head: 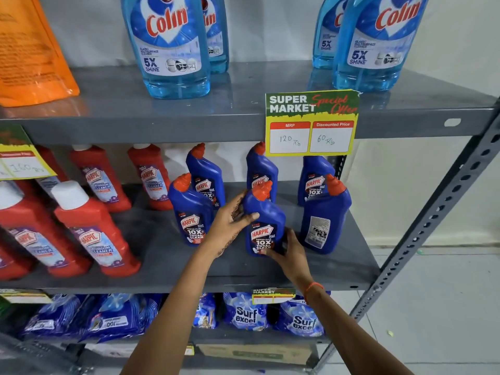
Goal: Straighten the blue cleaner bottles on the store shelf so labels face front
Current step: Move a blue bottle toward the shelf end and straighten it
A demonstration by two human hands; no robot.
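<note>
Head view | my left hand (232, 221) wraps the shoulder of the near-middle blue bottle (263, 223) on the middle shelf (162, 255), right hand (290, 253) cups its base | risk: turning it could knock the backward bottle (324, 215) just right.

We read "Colin" and "5X SHINE" on the pale blue bottles (173, 44), "HARPIC 10X TOTAL CLEAN" on the dark blue bottle (263, 226), "SUPER MARKET", "MRP 120", "Discounted Price 60" on the shelf tag (311, 123), and "Surf excel" on the pouches (244, 312).
</note>
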